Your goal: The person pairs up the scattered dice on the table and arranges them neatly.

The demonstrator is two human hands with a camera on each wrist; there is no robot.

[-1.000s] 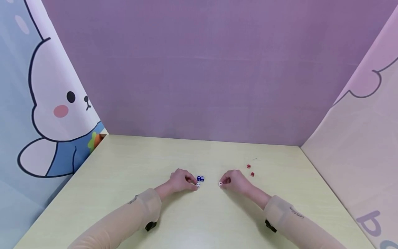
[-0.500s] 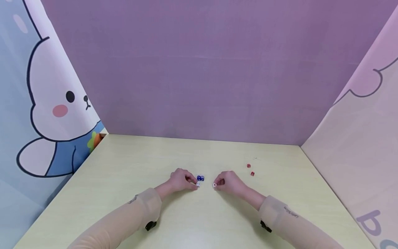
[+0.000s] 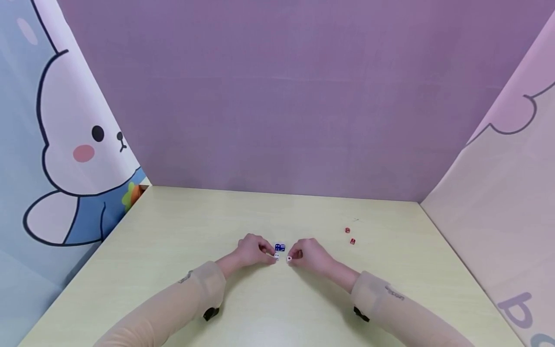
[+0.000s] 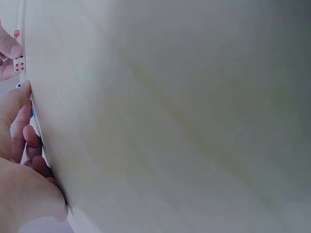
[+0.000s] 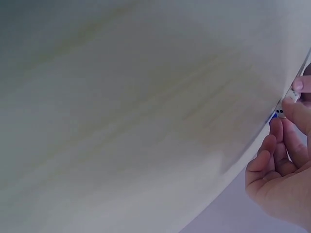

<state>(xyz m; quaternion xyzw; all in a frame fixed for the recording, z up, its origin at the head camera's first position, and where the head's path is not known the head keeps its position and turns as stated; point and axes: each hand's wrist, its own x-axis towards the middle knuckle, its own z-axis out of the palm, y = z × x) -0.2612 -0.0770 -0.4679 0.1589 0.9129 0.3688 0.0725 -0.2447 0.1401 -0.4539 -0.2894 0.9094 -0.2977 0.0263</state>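
Note:
Near the middle of the table, my left hand pinches a white die between thumb and fingers, just in front of two blue dice that sit side by side. My right hand pinches another white die, a short gap to the right of the first. In the left wrist view that right-hand die shows red and black pips, while fingers mostly hide the left-hand one. The right wrist view has the right hand at its right edge, with a die at the fingertips.
Two red dice lie apart on the table to the right, beyond my right hand. A purple panel rises behind the pale table. Printed curtains stand on the left and right.
My right hand has slid left with its white die, closing much of the gap to the other white die. The left hand and the blue dice have stayed in place.

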